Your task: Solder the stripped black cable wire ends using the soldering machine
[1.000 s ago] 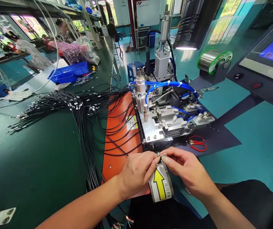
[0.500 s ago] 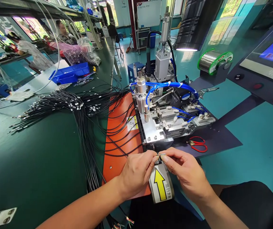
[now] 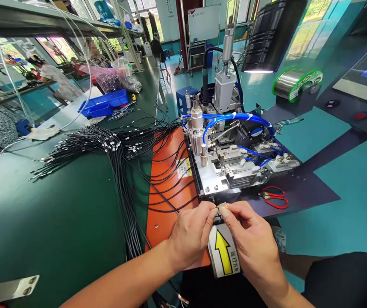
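While your bare left hand and bare right hand meet almost tip to tip, thumb and forefinger of each are pinched together on the thin, pale wire ends. The wires sit right between your fingertips, which hide most of them, so you cannot tell how many strands each hand grips. Just below your fingertips, on your side, is a curved white guide plate with a yellow arrow. Just beyond them stands the silvery metal machine with blue air tubes. Left of your fingers lies a smooth orange panel, crossed by several slim black cables; farther left, a thick bundle of black cables runs across the dark green tabletop. Near your right fingers, to their right and slightly beyond, rest small cutters with red looped handles. Well beyond your right hand hangs a green-rimmed spool of silvery wire. Below your left hand, bare multicoloured wire tips dangle.
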The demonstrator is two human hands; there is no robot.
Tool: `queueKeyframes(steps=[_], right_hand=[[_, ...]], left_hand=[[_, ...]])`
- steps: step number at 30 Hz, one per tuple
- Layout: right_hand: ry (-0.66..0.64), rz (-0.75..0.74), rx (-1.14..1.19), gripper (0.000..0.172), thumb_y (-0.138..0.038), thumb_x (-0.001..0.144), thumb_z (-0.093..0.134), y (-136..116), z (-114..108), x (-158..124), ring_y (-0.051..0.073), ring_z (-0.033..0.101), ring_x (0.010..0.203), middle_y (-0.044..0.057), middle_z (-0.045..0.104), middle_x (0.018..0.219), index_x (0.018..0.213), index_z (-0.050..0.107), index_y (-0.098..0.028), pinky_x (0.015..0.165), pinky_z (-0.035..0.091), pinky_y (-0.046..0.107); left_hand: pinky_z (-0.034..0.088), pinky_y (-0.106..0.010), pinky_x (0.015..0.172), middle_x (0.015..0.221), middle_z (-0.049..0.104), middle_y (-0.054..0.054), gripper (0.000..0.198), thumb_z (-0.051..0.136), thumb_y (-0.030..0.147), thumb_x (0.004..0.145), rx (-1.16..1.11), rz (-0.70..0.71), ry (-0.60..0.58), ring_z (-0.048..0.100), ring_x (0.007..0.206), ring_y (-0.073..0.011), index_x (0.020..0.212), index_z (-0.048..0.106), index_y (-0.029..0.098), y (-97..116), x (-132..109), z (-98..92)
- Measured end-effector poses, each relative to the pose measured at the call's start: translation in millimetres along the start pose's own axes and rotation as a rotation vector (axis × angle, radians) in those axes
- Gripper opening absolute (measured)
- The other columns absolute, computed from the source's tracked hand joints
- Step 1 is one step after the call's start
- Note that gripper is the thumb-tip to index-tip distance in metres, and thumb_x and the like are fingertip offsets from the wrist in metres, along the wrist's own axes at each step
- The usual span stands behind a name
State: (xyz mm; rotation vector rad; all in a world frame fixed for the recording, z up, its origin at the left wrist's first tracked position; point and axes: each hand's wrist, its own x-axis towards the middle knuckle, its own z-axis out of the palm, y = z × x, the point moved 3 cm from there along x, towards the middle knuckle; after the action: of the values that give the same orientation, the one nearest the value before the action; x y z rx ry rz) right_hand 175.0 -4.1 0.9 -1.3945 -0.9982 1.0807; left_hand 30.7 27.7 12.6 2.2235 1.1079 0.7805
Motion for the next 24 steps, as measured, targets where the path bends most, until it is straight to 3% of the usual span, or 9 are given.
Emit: queueKeyframes(steps=[4,9,12,19,21,24], right_hand=[[0.061,-0.078,-0.126,0.021,-0.042,0.09,0.064,-1,1,-2,0.02,0.061,0.083,0.004,0.063,0.089,0.089,0.071,-0.022,0.068,0.048,0.029],[0.14,-0.306,-0.332,0.011,-0.031,0.094,0.061,-6,2,-9,0.016,0.054,0.071,0.003,0.056,0.087,0.092,0.068,-0.023,0.063,0.045,0.03],[0.124,-0.492,-0.41,0.009,-0.02,0.094,0.059,-9,2,-12,0.017,0.055,0.076,0.005,0.055,0.09,0.098,0.067,-0.021,0.067,0.046,0.031],[0.0,-0.867,-0.729,0.023,-0.004,0.089,0.058,-8,-5,-8,0.022,0.054,0.082,0.009,0.055,0.089,0.11,0.064,-0.013,0.073,0.047,0.038],[-0.062,-0.886,-0.729,0.023,-0.003,0.09,0.057,-9,-9,-4,0.021,0.053,0.081,0.009,0.056,0.088,0.109,0.065,-0.012,0.072,0.046,0.037],[-0.085,-0.755,-0.563,0.02,-0.006,0.093,0.056,-10,-14,2,0.017,0.055,0.079,0.007,0.055,0.087,0.106,0.068,-0.014,0.069,0.048,0.032]], left_hand=[[0.046,-0.022,0.062,0.075,0.064,-0.002,0.021,0.038,0.028,0.103,0.001,-0.012,-0.017,0.06,0.064,-0.0125,0.096,0.056,0.019,-1,-1,0.9],[0.042,-0.023,0.059,0.071,0.06,-0.001,0.023,0.036,0.028,0.103,0.059,-0.002,-0.014,0.056,0.06,-0.0124,0.093,0.054,0.019,1,-1,1.3],[0.04,-0.023,0.057,0.069,0.058,0.0,0.024,0.035,0.028,0.103,0.096,0.015,-0.013,0.054,0.057,-0.0125,0.09,0.053,0.019,3,-1,1.7],[0.032,-0.026,0.052,0.058,0.05,0.002,0.027,0.036,0.027,0.102,0.202,0.034,-0.027,0.048,0.05,-0.0125,0.078,0.048,0.02,4,-1,2.3],[0.032,-0.026,0.052,0.059,0.05,0.002,0.027,0.037,0.028,0.102,0.189,0.017,-0.047,0.048,0.05,-0.0124,0.079,0.05,0.019,4,0,2.3],[0.035,-0.024,0.053,0.062,0.053,0.002,0.028,0.035,0.029,0.103,0.124,-0.036,-0.057,0.05,0.052,-0.012,0.083,0.053,0.019,4,1,1.4]])
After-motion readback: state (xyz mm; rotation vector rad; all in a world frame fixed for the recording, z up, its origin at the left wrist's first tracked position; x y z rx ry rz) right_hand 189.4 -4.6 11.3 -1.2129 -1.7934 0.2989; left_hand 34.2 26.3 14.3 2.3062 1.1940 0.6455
